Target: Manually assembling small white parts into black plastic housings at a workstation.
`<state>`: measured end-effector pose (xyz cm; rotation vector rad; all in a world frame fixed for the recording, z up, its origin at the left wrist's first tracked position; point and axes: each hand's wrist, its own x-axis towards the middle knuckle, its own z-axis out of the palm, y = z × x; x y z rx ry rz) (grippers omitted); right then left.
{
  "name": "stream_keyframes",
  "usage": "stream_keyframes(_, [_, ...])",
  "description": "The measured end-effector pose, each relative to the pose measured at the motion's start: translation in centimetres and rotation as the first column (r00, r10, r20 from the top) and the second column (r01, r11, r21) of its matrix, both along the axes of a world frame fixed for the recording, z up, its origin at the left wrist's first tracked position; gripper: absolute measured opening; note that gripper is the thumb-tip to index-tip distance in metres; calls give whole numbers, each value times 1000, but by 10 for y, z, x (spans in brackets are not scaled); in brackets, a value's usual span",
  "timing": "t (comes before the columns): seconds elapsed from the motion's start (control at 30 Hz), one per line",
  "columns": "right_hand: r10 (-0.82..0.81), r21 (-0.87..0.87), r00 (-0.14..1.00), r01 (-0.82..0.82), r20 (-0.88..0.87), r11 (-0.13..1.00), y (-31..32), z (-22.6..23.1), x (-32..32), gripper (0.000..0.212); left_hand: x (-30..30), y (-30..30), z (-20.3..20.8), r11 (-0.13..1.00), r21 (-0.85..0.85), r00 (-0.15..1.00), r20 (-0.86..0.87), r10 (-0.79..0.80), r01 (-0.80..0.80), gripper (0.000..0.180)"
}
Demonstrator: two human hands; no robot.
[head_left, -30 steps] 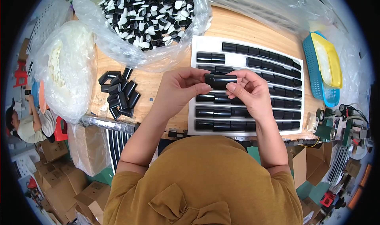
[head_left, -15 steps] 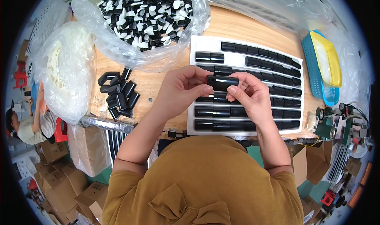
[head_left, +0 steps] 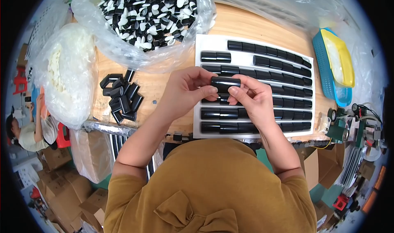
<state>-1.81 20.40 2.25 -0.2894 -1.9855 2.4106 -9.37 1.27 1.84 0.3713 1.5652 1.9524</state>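
A short glossy black cylindrical piece (head_left: 225, 83) lies level between my two hands, above a white tray (head_left: 240, 59). Its left end is pinched by the thumb and fingers of my left hand (head_left: 190, 87). My right hand (head_left: 255, 95) grips the other end, thumb in front. Beneath them, the tray carries rows of similar black pieces (head_left: 269, 50) laid end to end, with a gap in the second row from the back. Part of the middle rows is hidden behind my hands. Left of the tray, a loose pile of black pieces (head_left: 123, 95) rests on the wooden table (head_left: 158, 83).
A clear plastic bag (head_left: 164, 60) of black and white parts lies at the back left, beside another bag (head_left: 61, 73) of pale parts. Blue and yellow baskets (head_left: 328, 69) stand on the right, near a green device with gauges (head_left: 340, 128). Another person (head_left: 30, 128) sits far left.
Both hands, still holding the black piece, have shifted slightly left. The whole view has also moved a little. The rows and the loose pile look unchanged.
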Motion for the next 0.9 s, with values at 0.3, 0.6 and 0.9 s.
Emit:
stream_keyframes(0.3, [100, 665, 993, -30, -68, 746, 69, -40, -62, 25, -19, 5, -37, 962, -106, 954, -196, 228, -252, 32])
stream_keyframes(0.6, [102, 960, 966, 215, -236, 180, 108, -70, -87, 17, -51, -40, -34, 837, -184, 839, -307, 449, -515, 15])
stream_keyframes(0.9, [201, 929, 908, 364, -368, 58, 28, -81, -89, 21, -92, -53, -58, 615, -224, 550, -727, 412, -756, 11])
